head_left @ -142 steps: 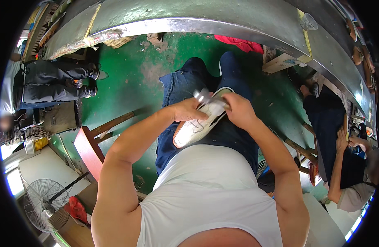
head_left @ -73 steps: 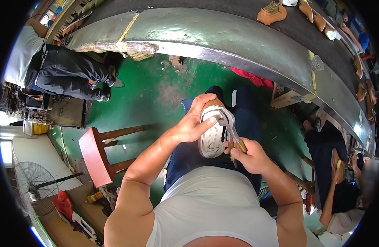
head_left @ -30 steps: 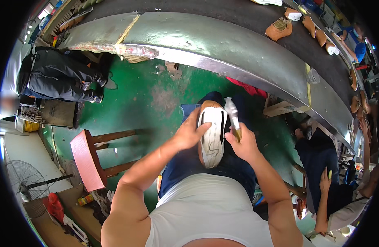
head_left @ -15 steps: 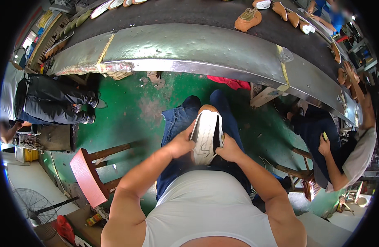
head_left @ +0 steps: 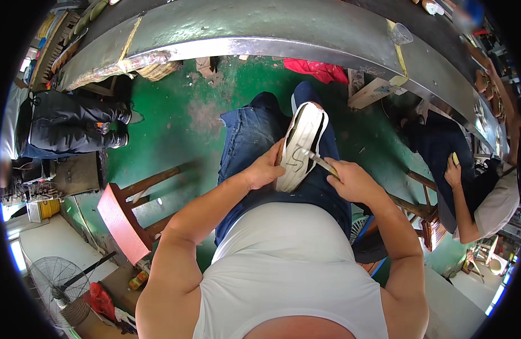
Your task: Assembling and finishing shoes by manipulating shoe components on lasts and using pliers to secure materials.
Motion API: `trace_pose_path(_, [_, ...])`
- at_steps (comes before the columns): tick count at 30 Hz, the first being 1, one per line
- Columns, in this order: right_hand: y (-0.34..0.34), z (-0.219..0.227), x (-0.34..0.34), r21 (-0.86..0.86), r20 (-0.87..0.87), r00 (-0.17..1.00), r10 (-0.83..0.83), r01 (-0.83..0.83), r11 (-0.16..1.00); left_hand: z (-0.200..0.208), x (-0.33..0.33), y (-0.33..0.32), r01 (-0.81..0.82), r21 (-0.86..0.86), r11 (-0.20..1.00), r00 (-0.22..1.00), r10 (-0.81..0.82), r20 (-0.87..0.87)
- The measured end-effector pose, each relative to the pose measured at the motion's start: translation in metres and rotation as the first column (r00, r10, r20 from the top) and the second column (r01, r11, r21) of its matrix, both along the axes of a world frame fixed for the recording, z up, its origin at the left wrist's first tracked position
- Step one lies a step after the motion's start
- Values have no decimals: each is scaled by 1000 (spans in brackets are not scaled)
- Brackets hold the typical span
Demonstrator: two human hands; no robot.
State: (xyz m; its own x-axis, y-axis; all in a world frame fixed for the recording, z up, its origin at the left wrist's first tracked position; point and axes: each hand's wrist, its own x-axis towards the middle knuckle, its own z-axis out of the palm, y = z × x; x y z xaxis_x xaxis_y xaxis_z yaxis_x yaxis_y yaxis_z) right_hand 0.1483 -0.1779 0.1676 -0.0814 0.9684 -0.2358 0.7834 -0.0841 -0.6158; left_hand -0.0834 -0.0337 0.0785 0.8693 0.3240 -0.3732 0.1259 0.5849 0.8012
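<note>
A shoe (head_left: 297,161) lies bottom up above my lap, its white underside bearing a dark hand-drawn mark and its edge rimmed in black. The shoe's far end tilts to the right. My left hand (head_left: 264,168) is closed around its left side near the close end, fingers hidden beneath. In my right hand (head_left: 353,179) is a slim knife-like tool (head_left: 322,163) with a grey metal blade and a pale yellowish handle. The blade's tip reaches over the shoe's white underside, at or just above the surface.
A long metal-edged bench (head_left: 226,46) runs across the front. Beside me stand a reddish wooden stool (head_left: 122,223) on the left and another stool (head_left: 418,209) on the right. A fan (head_left: 57,288) is at lower left. People work at left and right; red cloth (head_left: 317,70) lies under the bench.
The shoe has turned, its far end swinging right. My right hand has left the shoe's side, and the tool now points over the underside. The whole view has also shifted.
</note>
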Motion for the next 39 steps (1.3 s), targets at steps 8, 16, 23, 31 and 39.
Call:
trace_pose_path(8, [44, 29, -23, -94, 537, 823, 183, -158, 983, 5, 2, -10, 37, 253, 967, 992, -5, -126])
trace_pose_path(16, [34, -18, -35, -177, 12, 999, 42, -39, 984, -26, 34, -1, -498, -145, 855, 794, 383, -472])
trace_pose_path(23, [34, -10, -13, -233, 32, 998, 50, -41, 972, -24, 36, 3, -186, 690, 699, 740, 562, -370])
trace_pose_path(31, [63, -22, -10, -164, 284, 958, -51, 101, 981, -34, 35, 0, -196, 875, 442, 874, 483, -48])
trace_pose_path(39, [49, -49, 32, -377, -187, 930, -317, 230, 897, -1, 32, 16, 274, 862, 427, 918, 152, -367])
